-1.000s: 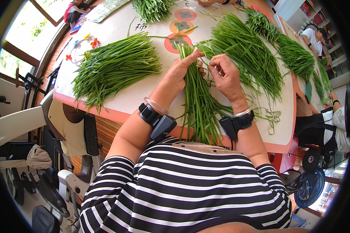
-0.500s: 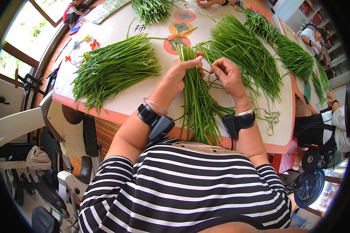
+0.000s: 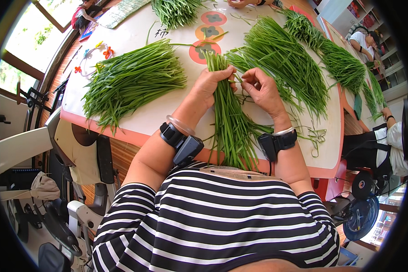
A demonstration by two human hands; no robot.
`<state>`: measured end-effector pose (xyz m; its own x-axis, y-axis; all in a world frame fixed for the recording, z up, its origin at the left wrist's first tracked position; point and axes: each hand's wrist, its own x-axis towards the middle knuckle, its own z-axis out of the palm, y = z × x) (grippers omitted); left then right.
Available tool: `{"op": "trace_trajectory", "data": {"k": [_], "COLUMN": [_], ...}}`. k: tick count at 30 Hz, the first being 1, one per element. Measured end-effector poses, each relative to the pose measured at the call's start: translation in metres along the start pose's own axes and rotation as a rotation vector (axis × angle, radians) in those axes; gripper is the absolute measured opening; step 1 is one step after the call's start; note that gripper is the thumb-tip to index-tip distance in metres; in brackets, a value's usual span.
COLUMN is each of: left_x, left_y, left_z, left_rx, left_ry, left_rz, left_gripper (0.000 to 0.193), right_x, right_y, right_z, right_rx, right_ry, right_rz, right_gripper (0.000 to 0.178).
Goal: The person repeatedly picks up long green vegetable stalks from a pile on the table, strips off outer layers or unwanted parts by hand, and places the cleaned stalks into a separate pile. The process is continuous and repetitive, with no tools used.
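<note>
My left hand [image 3: 216, 81] is wrapped round a bunch of garlic chives [image 3: 231, 120], thumb across its upper part. The bunch stands nearly lengthwise before me, its loose leaf tips hanging toward the table's near edge. Just right of it, my right hand [image 3: 263, 90] is closed in a pinch; a thin green chive leaf seems to run from the bunch to its fingertips. On the left lies a large pile of chives [image 3: 136, 79]. Another big pile [image 3: 288, 63] lies to the right, beyond my right hand.
The white table [image 3: 167, 122] has a pink edge. More chives [image 3: 174, 11] lie at the far side and a long row [image 3: 342, 63] at the right. Stray leaves [image 3: 315, 136] lie near the right edge. A chair [image 3: 79, 140] stands at the left. Other people sit round the table.
My right hand has shifted slightly up and left, closer to the bunch, its fingers still pinched. The left hand keeps its hold with almost no movement.
</note>
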<state>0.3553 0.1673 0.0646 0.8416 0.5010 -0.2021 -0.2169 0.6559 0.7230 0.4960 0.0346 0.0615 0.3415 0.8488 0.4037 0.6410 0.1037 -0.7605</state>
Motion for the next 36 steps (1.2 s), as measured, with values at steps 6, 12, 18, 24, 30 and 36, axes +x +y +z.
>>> {"op": "trace_trajectory", "data": {"k": [6, 12, 18, 24, 30, 36], "left_x": [-0.004, -0.002, -0.006, -0.003, -0.004, 0.005], "left_y": [0.001, 0.0, -0.002, -0.004, 0.008, 0.01], "left_z": [0.005, -0.005, 0.005, 0.001, -0.003, -0.016], "left_rx": [0.031, 0.042, 0.097, 0.215, 0.028, -0.304], "left_ry": [0.005, -0.101, -0.134, -0.03, -0.004, -0.101], "left_rz": [0.034, 0.011, 0.11, 0.122, 0.126, 0.088], "left_gripper": [0.017, 0.024, 0.028, 0.027, 0.024, 0.02], "right_x": [-0.003, 0.001, 0.003, 0.0, 0.001, 0.003], "right_y": [0.007, -0.009, -0.012, -0.024, -0.01, -0.012], "right_z": [0.003, 0.003, 0.006, 0.01, -0.001, -0.01], "right_rx": [0.293, -0.146, -0.236, -0.458, -0.359, 0.097], "right_ry": [-0.012, -0.068, 0.004, -0.017, 0.051, -0.028], "right_rz": [0.125, 0.112, -0.005, -0.12, -0.053, 0.255], "right_gripper": [0.027, 0.016, 0.011, 0.013, 0.015, 0.02]}}
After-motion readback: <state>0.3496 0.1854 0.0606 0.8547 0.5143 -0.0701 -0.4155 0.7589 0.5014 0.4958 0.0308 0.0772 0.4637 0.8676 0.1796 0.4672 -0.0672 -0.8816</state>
